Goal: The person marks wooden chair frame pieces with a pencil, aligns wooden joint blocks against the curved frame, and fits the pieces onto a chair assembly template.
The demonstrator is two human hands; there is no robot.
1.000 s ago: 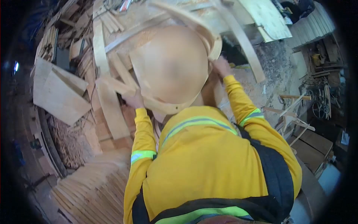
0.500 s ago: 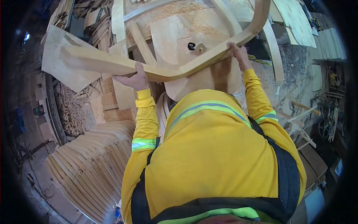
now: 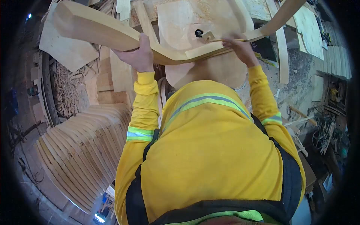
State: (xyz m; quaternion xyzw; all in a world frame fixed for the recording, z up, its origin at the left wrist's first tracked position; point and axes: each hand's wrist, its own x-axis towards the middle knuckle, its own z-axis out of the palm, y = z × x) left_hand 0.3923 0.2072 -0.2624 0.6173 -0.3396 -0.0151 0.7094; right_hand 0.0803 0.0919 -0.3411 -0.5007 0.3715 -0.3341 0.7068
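A long, curved wooden beam spans the view in front of me, its thick squared end at the upper left. My left hand grips its near edge, thumb up against the side. Farther right, my right hand is curled over the same beam, slightly blurred. A thin, pale strip lies by those right fingers; whether it is a separate stick, I cannot tell. Behind the beam is a broad wooden panel, with a small wood block and a round black object on it.
Several curved wooden pieces stand stacked in a row at lower left. Scrap wood is heaped beyond them. A flat sheet lies at upper left, a long strip at right, and a wooden frame farther right.
The beam has moved up in view and its left end looks larger and closer. My left hand has risen with it. My right hand has shifted slightly up and curled over the wood.
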